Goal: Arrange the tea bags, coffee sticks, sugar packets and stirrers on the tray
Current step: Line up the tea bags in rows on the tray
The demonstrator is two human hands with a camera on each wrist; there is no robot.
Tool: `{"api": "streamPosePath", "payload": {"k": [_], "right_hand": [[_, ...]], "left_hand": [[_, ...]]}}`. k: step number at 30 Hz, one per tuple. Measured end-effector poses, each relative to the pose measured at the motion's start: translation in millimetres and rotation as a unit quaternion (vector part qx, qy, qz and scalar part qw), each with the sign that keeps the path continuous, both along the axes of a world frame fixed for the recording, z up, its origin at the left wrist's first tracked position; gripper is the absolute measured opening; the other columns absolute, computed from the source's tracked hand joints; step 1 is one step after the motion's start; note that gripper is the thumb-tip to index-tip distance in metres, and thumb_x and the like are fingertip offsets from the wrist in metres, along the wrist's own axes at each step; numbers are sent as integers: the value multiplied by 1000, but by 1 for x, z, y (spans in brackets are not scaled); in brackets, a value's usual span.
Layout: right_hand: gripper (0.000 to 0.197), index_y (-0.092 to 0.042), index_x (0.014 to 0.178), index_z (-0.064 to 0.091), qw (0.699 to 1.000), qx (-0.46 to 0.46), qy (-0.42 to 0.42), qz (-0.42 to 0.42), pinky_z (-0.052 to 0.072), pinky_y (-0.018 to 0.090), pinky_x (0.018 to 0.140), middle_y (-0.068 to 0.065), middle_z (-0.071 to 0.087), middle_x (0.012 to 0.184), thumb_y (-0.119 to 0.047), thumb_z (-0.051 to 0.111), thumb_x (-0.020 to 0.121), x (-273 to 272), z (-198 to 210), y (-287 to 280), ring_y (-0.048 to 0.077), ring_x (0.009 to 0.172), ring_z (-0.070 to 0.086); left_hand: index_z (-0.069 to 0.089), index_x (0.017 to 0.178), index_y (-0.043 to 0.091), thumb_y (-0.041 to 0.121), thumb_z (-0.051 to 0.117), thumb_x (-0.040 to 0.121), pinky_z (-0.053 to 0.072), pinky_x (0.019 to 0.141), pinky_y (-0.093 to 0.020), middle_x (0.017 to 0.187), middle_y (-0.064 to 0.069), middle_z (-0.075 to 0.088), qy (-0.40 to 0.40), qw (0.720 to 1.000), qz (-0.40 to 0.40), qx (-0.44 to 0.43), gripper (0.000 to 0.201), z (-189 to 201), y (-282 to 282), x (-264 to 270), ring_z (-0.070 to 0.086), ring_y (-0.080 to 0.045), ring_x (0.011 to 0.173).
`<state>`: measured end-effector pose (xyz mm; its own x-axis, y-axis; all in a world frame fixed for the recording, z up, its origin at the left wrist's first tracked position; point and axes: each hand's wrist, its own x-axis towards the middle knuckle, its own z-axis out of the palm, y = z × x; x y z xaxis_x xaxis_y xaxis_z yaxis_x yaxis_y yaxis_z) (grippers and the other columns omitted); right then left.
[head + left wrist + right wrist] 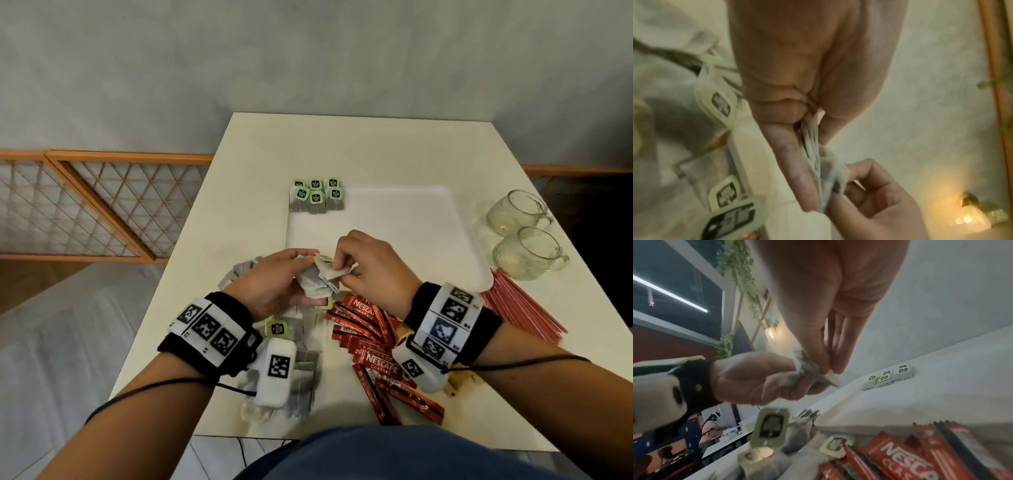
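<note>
Six green-tagged tea bags lie in two rows at the white tray's 11 o'clock corner. Left hand has its grip closed round a bundle of tea bags above the tray's near edge, while the right hand pinches one bag from it. Nescafe coffee sticks lie on the desk at 6 o'clock of the tray.
</note>
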<state>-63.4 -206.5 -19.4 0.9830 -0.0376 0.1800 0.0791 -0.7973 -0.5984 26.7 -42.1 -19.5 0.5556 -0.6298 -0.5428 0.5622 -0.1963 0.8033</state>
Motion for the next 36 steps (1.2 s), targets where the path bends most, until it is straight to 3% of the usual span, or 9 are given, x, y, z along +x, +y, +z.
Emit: {"api": "streamPosePath", "payload": {"k": [3, 7, 13, 17, 20, 24, 29, 33, 36], "right_hand": [[24, -13, 91, 64, 1000, 10, 3, 2, 52, 33, 79, -2, 55, 97, 4, 62, 74, 1, -8, -3, 16, 87, 60], [27, -10, 92, 71, 997, 79, 14, 3, 53, 20, 81, -1, 61, 98, 8, 57, 77, 4, -7, -7, 9, 89, 64], [24, -18, 105, 65, 949, 281, 76, -119, 60, 36, 76, 2, 68, 92, -15, 74, 83, 17, -13, -12, 20, 82, 68], [27, -12, 109, 65, 918, 365, 95, -119, 57, 27, 72, 8, 63, 83, -7, 72, 84, 23, -10, -11, 17, 79, 64], [23, -10, 110, 64, 903, 398, 104, -125, 57, 34, 77, 11, 65, 91, -5, 67, 88, 27, -7, -13, 19, 84, 65], [20, -9, 112, 60, 871, 460, 127, -120, 58, 39, 76, 14, 62, 103, -4, 60, 93, 33, -1, -15, 20, 86, 65], [16, -9, 106, 62, 872, 450, 110, -159, 56, 35, 72, 8, 66, 95, -3, 62, 90, 50, 6, -27, 17, 77, 64], [10, -11, 91, 62, 891, 394, 79, -213, 51, 33, 67, 4, 67, 83, -3, 65, 86, 79, 9, -47, 17, 66, 61], [13, -15, 82, 61, 911, 336, 81, -224, 44, 25, 59, 3, 63, 76, -6, 71, 83, 109, 1, -56, 14, 60, 56]], "left_hand": [[49, 130, 2, 11, 60, 94, 61, 67, -41, 123, -29, 60, 12, 998, 37, -39, 39, -4, -6, 1, 70, -33, 94], [49, 129, 15, -11, 71, 78, 61, 76, -42, 125, -19, 61, -76, 997, 7, -24, 61, -12, -6, 5, 71, -34, 96], [53, 127, 19, -14, 69, 78, 61, 67, -34, 117, -9, 65, -140, 990, -24, -23, 61, -11, -10, 4, 73, -24, 88], [53, 128, 19, -15, 71, 76, 61, 76, -41, 121, -13, 65, -125, 991, -26, -46, 64, -12, -11, 5, 71, -29, 96], [52, 131, 18, -12, 75, 72, 58, 83, -47, 123, -14, 66, -116, 990, -29, -68, 70, -14, -10, 8, 68, -34, 104], [53, 130, 19, -11, 78, 69, 59, 80, -41, 117, -11, 69, -143, 987, -30, -64, 72, -15, -9, 12, 69, -28, 99], [61, 118, 27, -6, 79, 70, 58, 85, -48, 107, -7, 63, -170, 984, 32, -42, 61, -17, -8, 20, 69, -23, 83], [60, 119, 22, -9, 74, 75, 61, 74, -41, 117, -9, 65, -197, 975, 88, -56, 56, -13, -7, 35, 70, -29, 86], [59, 117, 18, -12, 72, 76, 61, 68, -38, 99, -1, 67, -218, 967, 119, -62, 53, -9, -7, 50, 67, -27, 83]]}}
